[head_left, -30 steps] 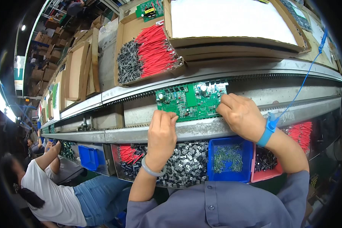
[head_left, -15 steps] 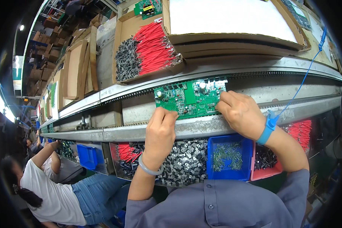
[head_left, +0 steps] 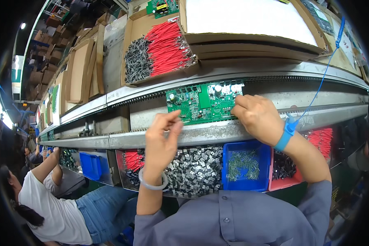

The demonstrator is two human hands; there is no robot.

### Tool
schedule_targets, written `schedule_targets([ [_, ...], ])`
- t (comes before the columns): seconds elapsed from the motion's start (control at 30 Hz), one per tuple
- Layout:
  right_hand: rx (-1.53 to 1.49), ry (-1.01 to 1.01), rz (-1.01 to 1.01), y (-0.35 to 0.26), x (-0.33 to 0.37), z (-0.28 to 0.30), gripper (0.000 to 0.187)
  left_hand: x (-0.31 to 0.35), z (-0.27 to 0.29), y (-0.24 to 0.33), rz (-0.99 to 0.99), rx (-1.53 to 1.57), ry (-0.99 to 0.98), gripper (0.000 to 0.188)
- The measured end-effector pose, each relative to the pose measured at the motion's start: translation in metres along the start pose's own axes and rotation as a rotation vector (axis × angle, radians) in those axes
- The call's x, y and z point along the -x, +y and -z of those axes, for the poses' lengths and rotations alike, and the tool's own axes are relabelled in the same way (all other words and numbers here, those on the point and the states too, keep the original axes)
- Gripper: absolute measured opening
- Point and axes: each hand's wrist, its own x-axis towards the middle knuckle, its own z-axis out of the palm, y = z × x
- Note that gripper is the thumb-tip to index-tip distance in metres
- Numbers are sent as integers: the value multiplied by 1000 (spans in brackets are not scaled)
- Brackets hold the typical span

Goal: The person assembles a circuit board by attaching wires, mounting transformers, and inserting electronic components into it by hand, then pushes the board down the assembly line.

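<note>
A green circuit board (head_left: 204,98), populated with components, sits between the two rails of the conveyor. My left hand (head_left: 162,137) is raised off its lower left edge, thumb and index finger apart, with nothing visible between them. My right hand (head_left: 259,118) stays at the board's right end, fingers pinched together and fingertips down by its lower right part. Whatever those fingers grip is hidden. A blue band with a coiled cord circles my right wrist.
Below the near rail stand a tray of black three-legged components (head_left: 199,170), a blue bin (head_left: 227,186) of small leaded parts and a pink bin (head_left: 289,184). Beyond the far rail, a cardboard box (head_left: 129,84) holds red and grey wires. A co-worker (head_left: 55,205) works at the left.
My left hand has let go of the board's lower edge, moving left and slightly down while its fingers opened. My right hand has barely shifted. The board is in nearly the same place.
</note>
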Motion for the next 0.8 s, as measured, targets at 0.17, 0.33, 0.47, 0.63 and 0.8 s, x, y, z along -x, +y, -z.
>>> schedule_targets([
  [0.17,64,-59,39,-8,-5,3,5,13,66,-15,226,788,427,24],
  [0.33,21,-58,32,-4,8,1,1,48,141,-97,114,1429,654,19],
  [0.47,13,-47,37,-6,12,2,3,86,200,-144,22,1653,979,17],
  [0.63,-6,3,15,-3,0,-5,7,108,240,-175,-30,1758,1379,35],
  [0.8,-63,52,-52,-8,3,-7,5,122,259,-182,-134,1782,1552,52],
])
